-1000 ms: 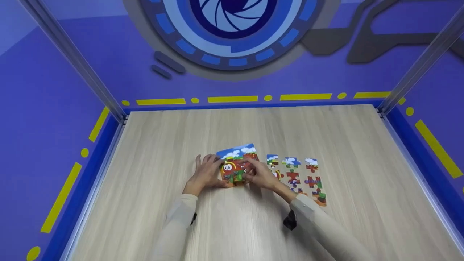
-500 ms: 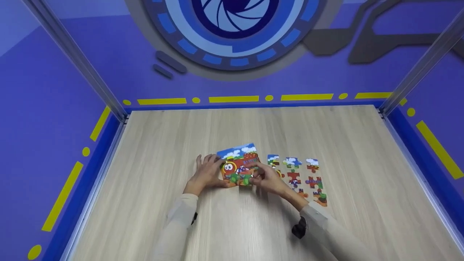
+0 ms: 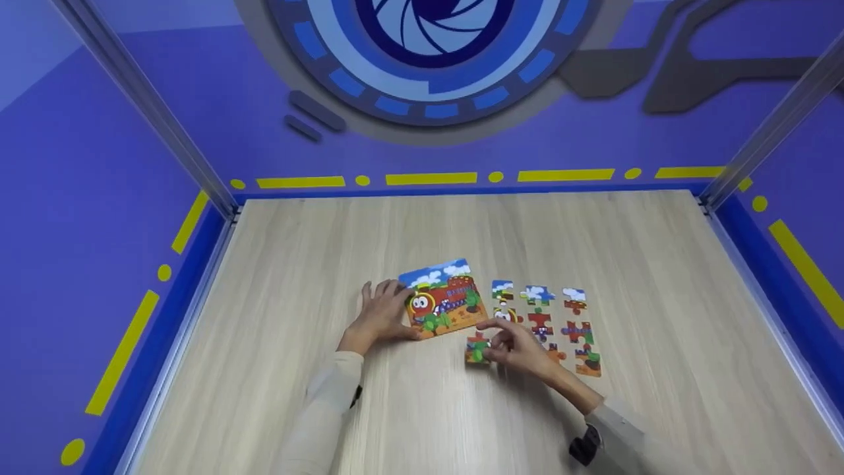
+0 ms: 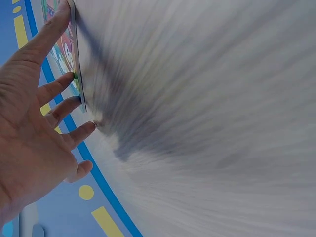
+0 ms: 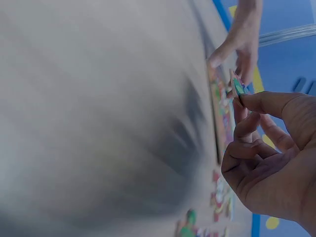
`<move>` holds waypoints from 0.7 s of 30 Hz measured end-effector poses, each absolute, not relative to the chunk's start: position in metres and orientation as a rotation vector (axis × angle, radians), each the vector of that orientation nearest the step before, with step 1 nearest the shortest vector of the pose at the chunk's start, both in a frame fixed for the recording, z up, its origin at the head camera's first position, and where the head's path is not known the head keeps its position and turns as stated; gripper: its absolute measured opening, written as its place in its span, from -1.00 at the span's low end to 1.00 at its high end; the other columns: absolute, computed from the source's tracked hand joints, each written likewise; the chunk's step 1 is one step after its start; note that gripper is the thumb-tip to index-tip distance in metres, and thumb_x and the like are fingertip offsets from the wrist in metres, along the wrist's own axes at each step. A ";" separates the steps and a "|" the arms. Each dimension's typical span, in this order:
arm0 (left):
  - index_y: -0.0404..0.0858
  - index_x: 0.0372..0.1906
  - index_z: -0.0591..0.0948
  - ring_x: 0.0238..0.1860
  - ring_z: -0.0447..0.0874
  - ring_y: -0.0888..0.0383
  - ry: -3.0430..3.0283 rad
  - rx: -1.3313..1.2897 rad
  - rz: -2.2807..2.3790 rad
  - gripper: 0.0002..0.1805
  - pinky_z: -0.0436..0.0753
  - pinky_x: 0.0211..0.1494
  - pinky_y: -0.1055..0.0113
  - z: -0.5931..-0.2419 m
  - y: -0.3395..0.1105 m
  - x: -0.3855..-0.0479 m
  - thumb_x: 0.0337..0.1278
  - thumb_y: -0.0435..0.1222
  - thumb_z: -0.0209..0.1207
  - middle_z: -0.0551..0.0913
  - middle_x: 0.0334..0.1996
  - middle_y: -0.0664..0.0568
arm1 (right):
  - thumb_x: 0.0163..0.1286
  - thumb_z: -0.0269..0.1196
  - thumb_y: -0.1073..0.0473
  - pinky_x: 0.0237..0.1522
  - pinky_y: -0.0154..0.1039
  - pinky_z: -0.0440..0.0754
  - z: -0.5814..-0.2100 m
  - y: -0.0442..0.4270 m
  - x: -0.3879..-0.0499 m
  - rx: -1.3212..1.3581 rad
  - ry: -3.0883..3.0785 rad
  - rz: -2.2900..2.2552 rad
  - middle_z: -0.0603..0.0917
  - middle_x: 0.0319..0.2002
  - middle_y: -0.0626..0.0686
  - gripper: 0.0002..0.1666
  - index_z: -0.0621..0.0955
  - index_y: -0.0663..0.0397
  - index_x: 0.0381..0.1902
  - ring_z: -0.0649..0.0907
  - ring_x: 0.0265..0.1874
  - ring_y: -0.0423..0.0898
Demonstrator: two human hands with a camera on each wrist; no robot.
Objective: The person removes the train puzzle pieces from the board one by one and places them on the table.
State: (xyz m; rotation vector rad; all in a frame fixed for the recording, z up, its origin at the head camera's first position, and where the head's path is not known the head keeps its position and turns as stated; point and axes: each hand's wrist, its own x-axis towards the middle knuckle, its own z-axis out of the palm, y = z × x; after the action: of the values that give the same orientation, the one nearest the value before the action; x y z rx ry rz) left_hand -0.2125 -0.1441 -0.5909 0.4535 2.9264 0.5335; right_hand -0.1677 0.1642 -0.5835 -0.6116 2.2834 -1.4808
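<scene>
The square picture board (image 3: 445, 297), showing a red cartoon train under a blue sky, lies turned slightly on the wooden table. Along its left side my left hand (image 3: 381, 313) rests with fingers spread; in the left wrist view the thumb and some fingertips touch the board's edge (image 4: 77, 54). My right hand (image 3: 521, 346) pinches a small green, red and orange puzzle piece (image 3: 477, 351) between thumb and fingers, just off the board's near right corner. The right wrist view shows this puzzle piece (image 5: 237, 85) tilted at the fingertips, with the other fingers curled below.
Several loose puzzle pieces (image 3: 578, 332) lie in rough columns right of the board, some partly behind my right hand. Purple-blue walls (image 3: 422, 155) with yellow markings and metal posts (image 3: 151, 109) enclose the wooden table (image 3: 343, 237) at the back and sides.
My right hand has moved from over the board rightward and toward me, uncovering the picture. The pinched piece now shows clear of the board. My left hand has stayed at the board's left side.
</scene>
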 end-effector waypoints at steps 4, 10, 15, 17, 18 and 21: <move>-0.23 0.33 0.52 0.47 0.26 -0.27 2.914 0.451 0.529 -0.04 -0.02 0.52 -0.42 -0.590 -0.143 -0.212 -0.19 0.15 0.56 0.42 0.34 -0.21 | 0.31 0.35 0.39 -0.38 -0.44 0.46 -0.588 0.180 -0.165 -0.627 2.302 -1.434 0.68 -0.36 0.21 -0.52 0.55 0.32 0.18 0.51 -0.45 -0.30; -0.22 0.36 0.51 0.49 0.24 -0.27 2.900 0.432 0.541 -0.04 -0.04 0.53 -0.41 -0.589 -0.143 -0.211 -0.16 0.15 0.54 0.41 0.37 -0.21 | 0.32 0.33 0.41 -0.41 -0.42 0.50 -0.592 0.196 -0.163 -0.609 2.354 -1.330 0.69 -0.32 0.17 -0.56 0.56 0.31 0.16 0.53 -0.44 -0.30; -0.21 0.38 0.50 0.50 0.23 -0.27 2.899 0.434 0.548 -0.04 -0.05 0.53 -0.41 -0.588 -0.142 -0.211 -0.15 0.15 0.54 0.41 0.37 -0.22 | 0.29 0.33 0.41 -0.46 -0.41 0.47 -0.593 0.202 -0.161 -0.584 2.432 -1.240 0.67 -0.38 0.08 -0.56 0.58 0.26 0.14 0.51 -0.49 -0.29; -0.21 0.37 0.50 0.50 0.23 -0.27 2.907 0.439 0.538 -0.04 -0.04 0.53 -0.41 -0.588 -0.142 -0.211 -0.15 0.15 0.54 0.41 0.37 -0.21 | 0.30 0.33 0.40 -0.48 -0.41 0.46 -0.594 0.204 -0.160 -0.569 2.445 -1.224 0.66 -0.40 0.05 -0.55 0.59 0.26 0.16 0.50 -0.50 -0.29; -0.21 0.37 0.50 0.49 0.24 -0.27 2.910 0.446 0.528 -0.04 -0.03 0.53 -0.41 -0.588 -0.142 -0.211 -0.15 0.15 0.54 0.41 0.38 -0.21 | 0.30 0.33 0.39 -0.49 -0.41 0.45 -0.594 0.204 -0.160 -0.560 2.450 -1.218 0.66 -0.40 0.05 -0.55 0.59 0.27 0.16 0.49 -0.51 -0.28; -0.21 0.38 0.50 0.50 0.23 -0.28 2.904 0.469 0.498 -0.05 -0.02 0.52 -0.42 -0.588 -0.144 -0.211 -0.13 0.14 0.53 0.41 0.41 -0.21 | 0.33 0.33 0.37 -0.49 -0.42 0.42 -0.595 0.205 -0.159 -0.541 2.481 -1.180 0.65 -0.39 0.01 -0.56 0.61 0.25 0.17 0.49 -0.49 -0.28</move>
State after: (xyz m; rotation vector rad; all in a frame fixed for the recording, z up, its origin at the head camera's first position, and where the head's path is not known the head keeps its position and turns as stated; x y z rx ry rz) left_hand -0.2112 -0.1439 -0.5877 0.4693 2.9043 0.4980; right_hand -0.1592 0.2051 -0.5951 -0.5407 2.4812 -1.1805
